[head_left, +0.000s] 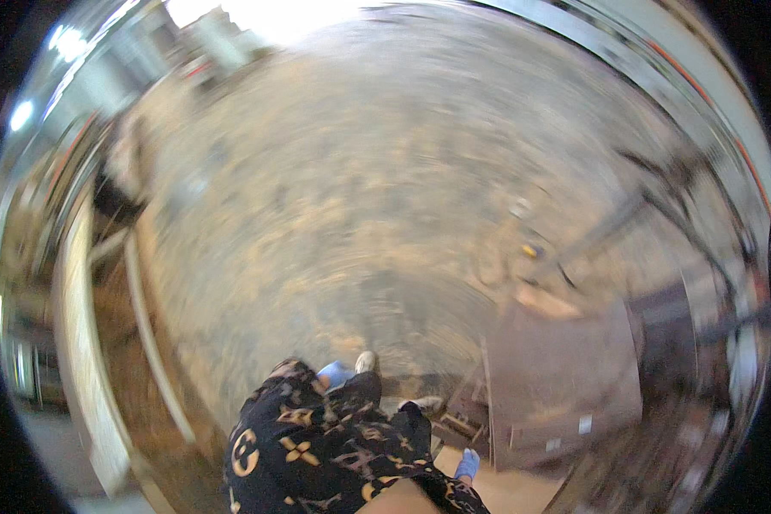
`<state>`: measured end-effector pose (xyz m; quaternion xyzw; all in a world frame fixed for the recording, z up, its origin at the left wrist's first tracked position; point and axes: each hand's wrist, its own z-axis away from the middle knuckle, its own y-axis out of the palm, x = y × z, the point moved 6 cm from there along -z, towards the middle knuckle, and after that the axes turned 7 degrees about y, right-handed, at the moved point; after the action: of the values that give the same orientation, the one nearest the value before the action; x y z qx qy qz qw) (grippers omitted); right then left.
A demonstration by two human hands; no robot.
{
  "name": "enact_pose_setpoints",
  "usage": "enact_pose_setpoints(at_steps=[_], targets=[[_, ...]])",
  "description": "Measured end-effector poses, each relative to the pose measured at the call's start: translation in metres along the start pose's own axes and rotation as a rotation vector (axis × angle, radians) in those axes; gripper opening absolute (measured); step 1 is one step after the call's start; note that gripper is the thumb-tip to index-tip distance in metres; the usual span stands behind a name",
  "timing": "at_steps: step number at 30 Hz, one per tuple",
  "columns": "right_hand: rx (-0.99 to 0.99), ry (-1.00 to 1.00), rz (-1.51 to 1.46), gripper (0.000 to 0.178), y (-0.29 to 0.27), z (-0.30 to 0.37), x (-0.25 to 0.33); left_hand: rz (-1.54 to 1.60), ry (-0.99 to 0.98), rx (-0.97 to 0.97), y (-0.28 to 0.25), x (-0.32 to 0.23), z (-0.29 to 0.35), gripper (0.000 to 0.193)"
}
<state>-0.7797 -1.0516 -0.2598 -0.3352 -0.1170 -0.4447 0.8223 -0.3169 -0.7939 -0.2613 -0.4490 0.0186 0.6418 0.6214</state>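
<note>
My left hand, in a light blue glove, hangs low beside my dark trouser leg. The patterned black sleeve hides part of it, and motion blurs its fingers. My right hand, also gloved in blue, is low at my right side, close to the near edge of a brown panel. Whether it touches the panel or holds anything I cannot make out. Two pale labels or patches show on the panel's near part. My light shoes are on the dusty floor.
Sawdust-coloured patches cover the floor. To the left runs a wooden frame or bench with a long pale board. A small yellow object lies ahead on the right, near dark metal-looking legs. Bright light comes from the far end.
</note>
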Motion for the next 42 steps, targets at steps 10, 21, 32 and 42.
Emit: enact_pose_setpoints(at_steps=[10, 21, 32, 42], targets=[[0.338, -0.490, 0.792, 0.032, 0.106, -0.209, 0.374, 0.451, -0.204, -0.433, 0.067, -0.086, -0.066, 0.037], [0.646, -0.836, 1.472, 0.048, 0.474, -0.176, 0.494, 1.028, -0.563, -1.116, -0.124, 0.046, 0.061, 0.046], [1.090, -1.146, 1.593, 0.027, 0.818, 0.145, 0.492, 1.434, -1.063, -1.688, 0.103, 0.080, 0.080, 0.044], [1.523, -0.855, 1.786, 0.024, 0.800, 0.377, 0.175, 1.041, -1.132, -1.598, 0.265, 0.049, 0.047, 0.027]])
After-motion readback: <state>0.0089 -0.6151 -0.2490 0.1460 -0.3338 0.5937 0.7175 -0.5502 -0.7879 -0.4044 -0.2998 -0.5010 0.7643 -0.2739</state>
